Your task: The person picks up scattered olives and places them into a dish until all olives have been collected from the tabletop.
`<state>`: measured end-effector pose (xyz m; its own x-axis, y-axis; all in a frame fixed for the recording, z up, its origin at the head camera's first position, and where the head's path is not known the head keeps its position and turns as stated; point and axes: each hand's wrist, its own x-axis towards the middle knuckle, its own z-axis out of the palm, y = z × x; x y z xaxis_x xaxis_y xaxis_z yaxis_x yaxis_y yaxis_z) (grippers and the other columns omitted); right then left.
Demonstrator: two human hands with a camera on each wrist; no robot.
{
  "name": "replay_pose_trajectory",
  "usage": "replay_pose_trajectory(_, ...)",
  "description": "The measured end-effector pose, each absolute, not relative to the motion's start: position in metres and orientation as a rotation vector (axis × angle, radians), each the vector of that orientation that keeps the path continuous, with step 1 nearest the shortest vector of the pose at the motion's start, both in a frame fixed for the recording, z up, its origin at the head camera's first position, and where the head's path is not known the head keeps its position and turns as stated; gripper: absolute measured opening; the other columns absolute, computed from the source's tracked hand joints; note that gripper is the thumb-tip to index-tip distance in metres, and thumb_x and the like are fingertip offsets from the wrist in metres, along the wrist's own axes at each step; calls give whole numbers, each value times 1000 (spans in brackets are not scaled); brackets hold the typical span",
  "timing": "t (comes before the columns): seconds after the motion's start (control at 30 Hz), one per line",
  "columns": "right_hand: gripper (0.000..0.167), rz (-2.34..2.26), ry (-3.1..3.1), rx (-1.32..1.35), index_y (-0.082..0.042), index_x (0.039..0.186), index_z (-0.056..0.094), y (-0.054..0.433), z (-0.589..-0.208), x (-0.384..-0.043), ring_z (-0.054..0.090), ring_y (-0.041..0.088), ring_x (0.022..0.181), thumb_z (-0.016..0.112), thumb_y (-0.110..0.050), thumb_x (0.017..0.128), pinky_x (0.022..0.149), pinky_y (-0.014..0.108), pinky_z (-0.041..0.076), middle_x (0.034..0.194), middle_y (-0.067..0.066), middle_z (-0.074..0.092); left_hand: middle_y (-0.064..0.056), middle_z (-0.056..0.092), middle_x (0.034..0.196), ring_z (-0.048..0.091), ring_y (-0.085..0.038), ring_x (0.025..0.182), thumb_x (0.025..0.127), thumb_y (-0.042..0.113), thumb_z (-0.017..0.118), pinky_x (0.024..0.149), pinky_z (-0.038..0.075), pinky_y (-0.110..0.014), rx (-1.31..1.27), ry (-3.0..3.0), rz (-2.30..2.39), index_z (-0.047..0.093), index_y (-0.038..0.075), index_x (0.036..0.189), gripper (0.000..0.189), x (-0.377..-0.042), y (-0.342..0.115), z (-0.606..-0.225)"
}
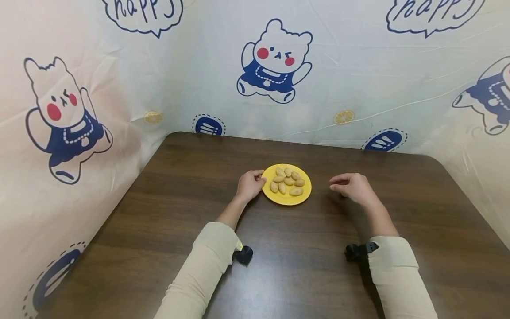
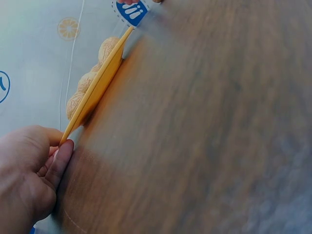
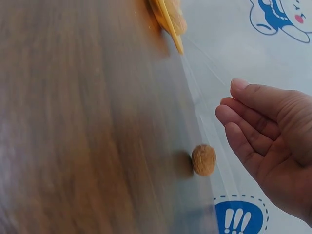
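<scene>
A yellow plate [image 1: 286,200] carries several tan, oval nuts in their shells [image 1: 296,191]. My left hand [image 1: 250,185] pinches the plate's left rim between thumb and fingers, as the left wrist view also shows. In that view the plate [image 2: 100,87] appears edge-on, the nuts bulging above its rim. To the right of the plate my right hand [image 1: 356,188] is held above the table with its fingers gently bent and nothing in them. A single brown, rough-shelled nut [image 3: 204,160] shows near those fingers in the right wrist view, close against the tabletop beside its shadow.
A dark brown wooden table [image 1: 295,274] spreads under both arms. Behind it and at the sides hangs a pale curtain [image 1: 350,75] printed with blue-and-white cartoon figures. Black wrist cameras [image 1: 244,255] sit at both cuffs, low over the table.
</scene>
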<state>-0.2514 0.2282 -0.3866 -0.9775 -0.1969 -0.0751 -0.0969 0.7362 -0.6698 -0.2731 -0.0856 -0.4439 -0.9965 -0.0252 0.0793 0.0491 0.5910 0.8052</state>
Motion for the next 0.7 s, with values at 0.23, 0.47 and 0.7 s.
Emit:
replay_pose_trajectory(0.23, 33, -1088, 2812, -226, -2, 113, 64, 247, -390, -251, 58, 26, 88, 64, -23, 88, 75, 38, 47, 106, 16, 63, -5, 59, 92, 53, -16, 83, 89, 16, 61, 73, 44, -29, -16, -2737, -1380, 62, 4, 120, 33, -272, -84, -443)
replay_pose_trajectory(0.47, 33, -1055, 2838, -200, -1, 116, 62, 261, -394, -252, 57, 28, 92, 64, -20, 89, 77, 39, 45, 105, 16, 64, -4, 59, 92, 52, -16, 82, 89, 16, 61, 72, 44, -29, -2, -2738, -1385, 63, 5, 120, 33, -271, -84, -441)
replay_pose_trajectory(0.7, 42, -964, 2840, -198, 1, 116, 61, 267, -397, -251, 53, 34, 104, 69, -26, 84, 90, 51, 38, 106, 18, 64, -4, 59, 91, 52, -16, 82, 89, 17, 61, 72, 44, -28, 8, -2733, -1394, 63, 5, 120, 33, -269, -85, -441)
